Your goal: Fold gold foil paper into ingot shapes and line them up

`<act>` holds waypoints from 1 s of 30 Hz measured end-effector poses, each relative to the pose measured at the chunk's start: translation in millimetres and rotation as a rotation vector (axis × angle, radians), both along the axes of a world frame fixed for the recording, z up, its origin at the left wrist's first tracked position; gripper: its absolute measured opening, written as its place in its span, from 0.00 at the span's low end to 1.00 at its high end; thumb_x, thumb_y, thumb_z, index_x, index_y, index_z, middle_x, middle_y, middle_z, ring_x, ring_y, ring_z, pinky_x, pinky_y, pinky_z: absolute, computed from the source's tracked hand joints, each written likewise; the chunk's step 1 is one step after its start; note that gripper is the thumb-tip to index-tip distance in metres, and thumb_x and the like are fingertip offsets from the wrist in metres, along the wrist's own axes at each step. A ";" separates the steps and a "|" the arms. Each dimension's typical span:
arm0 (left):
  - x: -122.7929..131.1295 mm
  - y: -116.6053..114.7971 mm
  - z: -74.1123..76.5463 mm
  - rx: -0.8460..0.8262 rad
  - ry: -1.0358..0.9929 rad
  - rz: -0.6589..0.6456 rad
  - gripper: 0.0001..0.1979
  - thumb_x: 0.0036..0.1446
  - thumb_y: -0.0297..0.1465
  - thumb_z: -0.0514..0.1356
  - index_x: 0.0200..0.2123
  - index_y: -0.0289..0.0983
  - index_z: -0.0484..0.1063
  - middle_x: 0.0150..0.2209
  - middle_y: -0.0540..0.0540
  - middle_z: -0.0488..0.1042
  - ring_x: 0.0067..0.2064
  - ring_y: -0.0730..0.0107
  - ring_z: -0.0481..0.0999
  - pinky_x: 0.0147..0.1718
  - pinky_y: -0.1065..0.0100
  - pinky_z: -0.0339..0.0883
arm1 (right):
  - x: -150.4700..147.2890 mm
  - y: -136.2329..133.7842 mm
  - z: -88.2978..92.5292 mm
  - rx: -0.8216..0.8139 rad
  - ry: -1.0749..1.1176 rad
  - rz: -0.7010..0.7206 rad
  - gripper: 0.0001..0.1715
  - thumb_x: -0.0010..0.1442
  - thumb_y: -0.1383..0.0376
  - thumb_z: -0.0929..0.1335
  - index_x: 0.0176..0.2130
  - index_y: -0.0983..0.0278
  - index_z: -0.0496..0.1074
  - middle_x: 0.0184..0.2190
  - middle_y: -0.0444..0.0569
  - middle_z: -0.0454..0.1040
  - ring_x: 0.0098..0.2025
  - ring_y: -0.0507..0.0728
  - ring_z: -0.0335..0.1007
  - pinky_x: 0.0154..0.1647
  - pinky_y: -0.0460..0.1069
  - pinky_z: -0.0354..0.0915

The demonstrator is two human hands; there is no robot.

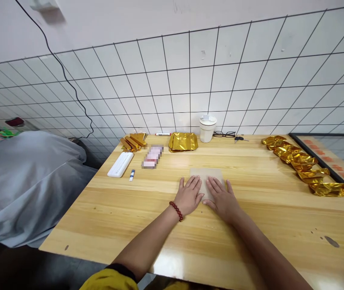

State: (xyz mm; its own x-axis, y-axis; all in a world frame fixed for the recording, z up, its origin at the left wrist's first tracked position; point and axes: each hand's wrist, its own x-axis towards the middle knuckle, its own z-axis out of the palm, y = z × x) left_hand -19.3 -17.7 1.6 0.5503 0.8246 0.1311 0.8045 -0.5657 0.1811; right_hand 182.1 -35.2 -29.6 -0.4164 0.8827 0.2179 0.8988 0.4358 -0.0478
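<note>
Head view: thin beige sheet (204, 179) at twelve o'clock from wearer. Left hand (188, 197) at its eight o'clock, right hand (223, 201) at four, both flat, grasping nothing. Press evenly, fingers level, so sheet neither slides nor creases.

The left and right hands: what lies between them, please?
In the head view, a flat greyish sheet shows between the left hand and right hand; both rest partly on it.
</note>
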 end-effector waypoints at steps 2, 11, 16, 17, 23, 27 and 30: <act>0.0 0.0 -0.2 0.000 -0.003 0.000 0.27 0.69 0.41 0.48 0.67 0.38 0.56 0.69 0.40 0.57 0.70 0.56 0.54 0.66 0.39 0.45 | -0.4 -0.3 -0.4 0.015 0.004 -0.001 0.41 0.69 0.45 0.52 0.69 0.65 0.55 0.70 0.58 0.54 0.70 0.66 0.50 0.69 0.70 0.31; 0.6 0.0 -1.4 -0.008 -0.011 0.003 0.27 0.70 0.41 0.47 0.67 0.37 0.56 0.69 0.41 0.57 0.70 0.57 0.54 0.66 0.38 0.45 | 2.0 2.0 -3.9 -0.019 -0.018 -0.066 0.40 0.69 0.46 0.52 0.70 0.65 0.52 0.70 0.59 0.54 0.70 0.67 0.48 0.68 0.72 0.33; 0.7 -0.7 1.5 -0.023 -0.015 0.003 0.26 0.70 0.41 0.47 0.66 0.37 0.57 0.69 0.41 0.56 0.70 0.56 0.54 0.66 0.38 0.45 | 11.1 4.7 -4.0 -0.039 -0.022 -0.134 0.40 0.69 0.46 0.51 0.70 0.64 0.52 0.70 0.57 0.53 0.70 0.66 0.48 0.67 0.73 0.34; 0.8 -0.6 2.1 -0.026 -0.014 0.004 0.26 0.70 0.41 0.47 0.66 0.37 0.57 0.69 0.41 0.56 0.70 0.56 0.54 0.66 0.38 0.45 | 13.1 5.2 -3.4 -0.044 -0.024 -0.147 0.40 0.69 0.46 0.51 0.70 0.64 0.52 0.70 0.57 0.53 0.70 0.66 0.48 0.67 0.74 0.35; 0.3 0.5 2.5 -0.027 -0.011 0.001 0.26 0.69 0.41 0.48 0.66 0.38 0.58 0.69 0.40 0.56 0.70 0.56 0.54 0.66 0.37 0.45 | 21.3 7.5 1.0 -0.087 -0.038 -0.231 0.42 0.68 0.44 0.51 0.70 0.65 0.52 0.71 0.57 0.51 0.71 0.66 0.47 0.67 0.75 0.35; 0.0 0.0 1.5 -0.021 -0.006 -0.001 0.26 0.69 0.40 0.48 0.67 0.38 0.57 0.69 0.39 0.56 0.70 0.55 0.53 0.66 0.38 0.45 | 23.0 9.4 2.0 -0.108 -0.048 -0.307 0.42 0.69 0.44 0.50 0.70 0.65 0.52 0.71 0.57 0.50 0.71 0.66 0.47 0.67 0.76 0.32; 0.3 -0.7 2.0 -0.015 0.007 0.025 0.27 0.69 0.41 0.49 0.66 0.37 0.59 0.70 0.37 0.54 0.71 0.51 0.52 0.66 0.40 0.46 | 23.2 10.2 1.0 -0.103 -0.052 -0.316 0.42 0.69 0.44 0.50 0.70 0.65 0.52 0.71 0.57 0.51 0.71 0.66 0.46 0.67 0.76 0.32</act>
